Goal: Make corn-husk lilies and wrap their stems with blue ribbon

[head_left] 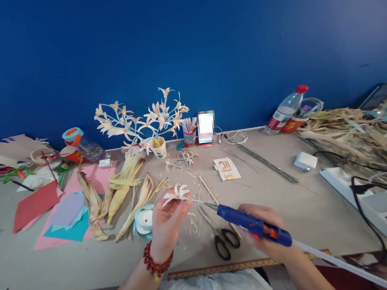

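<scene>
My left hand (169,217) pinches a pale husk flower (177,193) with thin pointed petals. Its light blue stem (196,201) points right, toward the nozzle of a blue glue gun (253,224). Around the gun's body my right hand (266,227) is closed, and a white glue stick runs out of its back end. Whether the nozzle touches the stem I cannot tell. Black-handled scissors (226,243) lie below the gun, beside a thin wooden stick (208,190). Left of my wrist sits a roll of light blue tape (143,221).
A paper cup (159,148) at the back holds several husk flowers. Dried corn husks (125,189) and coloured paper (68,218) lie left. A phone (206,127) stands by the wall. On the right are a power strip (344,193), cables, a bottle (285,110) and a husk heap (344,133).
</scene>
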{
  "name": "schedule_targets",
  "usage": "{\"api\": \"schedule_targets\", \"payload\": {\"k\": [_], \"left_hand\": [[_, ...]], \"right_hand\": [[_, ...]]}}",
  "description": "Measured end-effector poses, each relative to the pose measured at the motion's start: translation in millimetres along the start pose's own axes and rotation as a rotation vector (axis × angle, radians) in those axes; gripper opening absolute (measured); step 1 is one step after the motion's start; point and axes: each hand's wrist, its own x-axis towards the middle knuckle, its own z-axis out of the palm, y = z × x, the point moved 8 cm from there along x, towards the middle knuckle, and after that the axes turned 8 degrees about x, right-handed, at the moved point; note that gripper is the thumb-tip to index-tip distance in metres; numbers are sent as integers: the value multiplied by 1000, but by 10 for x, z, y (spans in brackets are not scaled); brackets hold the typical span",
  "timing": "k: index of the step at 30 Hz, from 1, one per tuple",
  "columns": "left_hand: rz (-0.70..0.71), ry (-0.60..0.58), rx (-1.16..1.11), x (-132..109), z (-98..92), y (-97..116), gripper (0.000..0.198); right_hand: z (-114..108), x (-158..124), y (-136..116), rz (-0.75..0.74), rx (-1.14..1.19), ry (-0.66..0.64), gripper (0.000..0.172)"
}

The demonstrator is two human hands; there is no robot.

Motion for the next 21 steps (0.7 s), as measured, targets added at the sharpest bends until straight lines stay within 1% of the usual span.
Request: {"api": "schedule_targets", "payload": {"k": [4,7,12,14,17,21], "left_hand": [[3,-3,-2,-4,-1,-3,8],[-9,3,9,1,-11,-21,9],[-26,10,12,11,-27,-52,9],[-30,13,-1,9,-27,-52,9],[-40,18,-36,2,-18,-28,10],[-66,4,-110,7,-8,5,9]], "right_hand": [[48,19,-37,-24,56,-79,22],[57,30,-66,-50,60,-101,22],[58,-24,-56,-135,-34,-106,10],[74,-52,-25,-141,-70,-127,10],[112,-72,51,-104,-147,-177,12],[89,-61,286,28,-338,-226,13]]}}
